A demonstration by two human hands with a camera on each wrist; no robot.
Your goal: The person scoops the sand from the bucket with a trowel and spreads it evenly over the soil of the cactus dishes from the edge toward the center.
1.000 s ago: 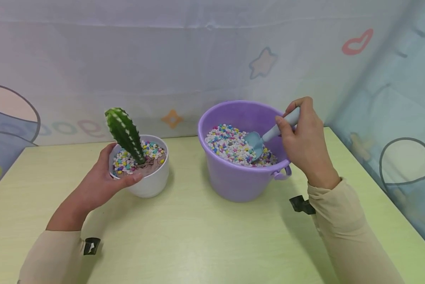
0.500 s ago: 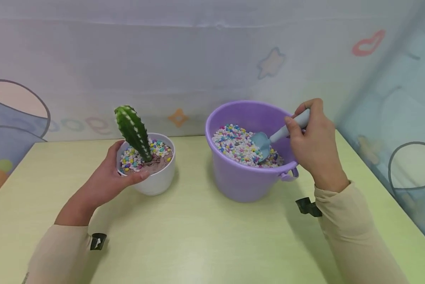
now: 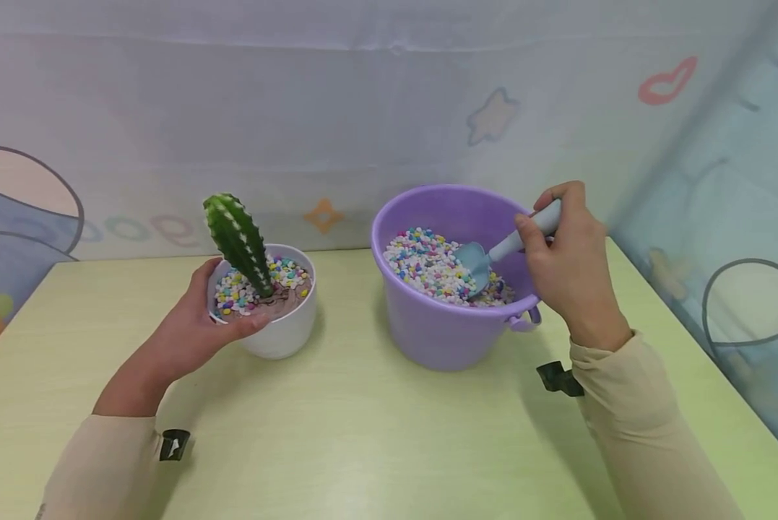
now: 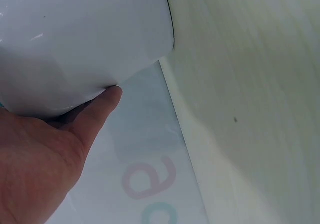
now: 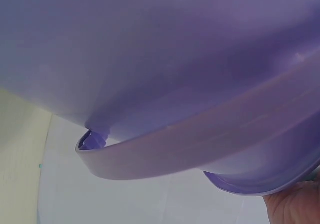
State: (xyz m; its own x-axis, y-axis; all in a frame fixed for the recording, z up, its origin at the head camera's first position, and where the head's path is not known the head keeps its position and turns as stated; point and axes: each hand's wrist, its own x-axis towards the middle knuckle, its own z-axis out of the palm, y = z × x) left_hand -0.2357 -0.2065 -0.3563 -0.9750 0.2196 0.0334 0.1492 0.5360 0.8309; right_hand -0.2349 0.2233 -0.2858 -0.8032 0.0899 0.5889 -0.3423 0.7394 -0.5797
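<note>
My left hand [image 3: 187, 328] holds a white flowerpot [image 3: 284, 332] from its left side, thumb along the front rim and the other fingers partly hidden behind it. In the pot a green cactus [image 3: 239, 245] leans left out of brown soil, with coloured pebbles over the back and left part. My right hand [image 3: 573, 267] grips the handle of a pale blue toy shovel [image 3: 473, 263], above the right rim of a purple bucket [image 3: 437, 332]. The shovel's blade rests at the surface of the coloured pebbles [image 3: 421, 271] inside. In the left wrist view a finger touches the flowerpot [image 4: 85, 39].
Both pot and bucket stand on a pale wooden table [image 3: 362, 433], a gap between them. A printed cloth backdrop [image 3: 265, 108] rises right behind the table's far edge, with another at the right. The bucket's curved handle [image 5: 165, 149] hangs at its outer wall.
The head view has shifted slightly. Hands, flowerpot, bucket and shovel keep nearly the same places relative to one another.
</note>
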